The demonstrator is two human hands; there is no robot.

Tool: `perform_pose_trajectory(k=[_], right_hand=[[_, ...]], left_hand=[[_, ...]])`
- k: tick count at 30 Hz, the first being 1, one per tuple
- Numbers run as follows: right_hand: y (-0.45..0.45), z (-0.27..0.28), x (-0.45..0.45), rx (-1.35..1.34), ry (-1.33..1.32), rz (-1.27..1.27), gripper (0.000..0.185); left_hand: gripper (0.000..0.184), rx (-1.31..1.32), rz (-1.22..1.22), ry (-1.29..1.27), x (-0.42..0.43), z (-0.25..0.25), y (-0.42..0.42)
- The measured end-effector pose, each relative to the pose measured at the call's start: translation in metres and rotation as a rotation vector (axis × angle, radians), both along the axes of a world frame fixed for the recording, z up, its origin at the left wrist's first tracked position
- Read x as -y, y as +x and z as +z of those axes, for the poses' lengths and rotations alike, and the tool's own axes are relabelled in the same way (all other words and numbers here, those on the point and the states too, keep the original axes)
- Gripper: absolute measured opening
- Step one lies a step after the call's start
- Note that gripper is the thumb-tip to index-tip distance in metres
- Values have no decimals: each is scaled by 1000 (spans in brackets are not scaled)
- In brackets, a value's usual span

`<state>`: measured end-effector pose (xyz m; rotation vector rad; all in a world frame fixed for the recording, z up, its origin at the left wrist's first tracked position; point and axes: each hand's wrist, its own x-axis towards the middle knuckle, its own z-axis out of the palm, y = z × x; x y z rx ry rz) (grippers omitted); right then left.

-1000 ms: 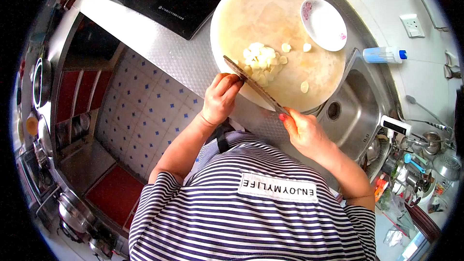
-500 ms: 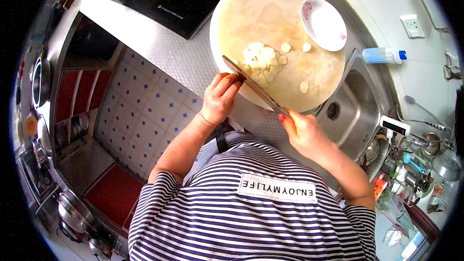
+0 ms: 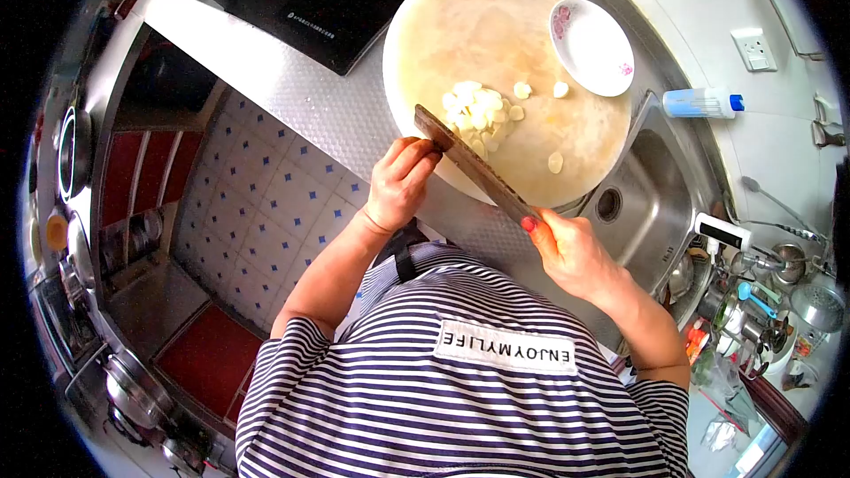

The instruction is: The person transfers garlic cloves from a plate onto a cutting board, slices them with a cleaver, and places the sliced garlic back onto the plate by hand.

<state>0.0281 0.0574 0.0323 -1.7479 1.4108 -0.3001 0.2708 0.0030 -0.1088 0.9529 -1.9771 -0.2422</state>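
Note:
A kitchen knife (image 3: 482, 173) lies slantwise over the near edge of a round cutting board (image 3: 460, 18), its broad side facing up. My right hand (image 3: 577, 255) is closed around its handle, the thumb lying along the blade's base. My left hand (image 3: 400, 184) has its fingers pinched together against the blade near its far end; what they hold is hidden. Just beyond the blade sits a pile of pale, thin slices (image 3: 478, 108), which look like garlic. A few loose pieces (image 3: 555, 163) lie to the right of the pile.
A white flowered plate (image 3: 595, 53) rests on the board's far right. The sink (image 3: 651, 204) adjoins the board on the right, with a blue-capped bottle (image 3: 699, 104) behind it. At the back left is a black gas stove (image 3: 292, 0). Utensils crowd the far right.
The knife has turned so that more of its broad side shows, and its far end has shifted slightly right. My right hand has moved a little right and nearer me. My left hand barely moved.

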Motion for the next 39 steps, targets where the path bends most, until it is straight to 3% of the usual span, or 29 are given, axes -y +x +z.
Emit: perform_pose_trajectory(k=[4, 6, 21, 28, 39], right_hand=[[4, -16, 3, -32, 109, 3, 17], [0, -24, 1, 18, -27, -11, 16], [3, -14, 6, 12, 164, -22, 20], [4, -16, -1, 74, 7, -74, 21], [-9, -18, 1, 121, 185, -97, 29]], left_hand=[[35, -12, -12, 9, 0, 4, 0], [35, -8, -20, 11, 0, 3, 1], [33, -11, -19, 28, 0, 1, 2], [34, 1, -41, 18, 1, 4, 4], [32, 9, -35, 11, 1, -1, 5]])
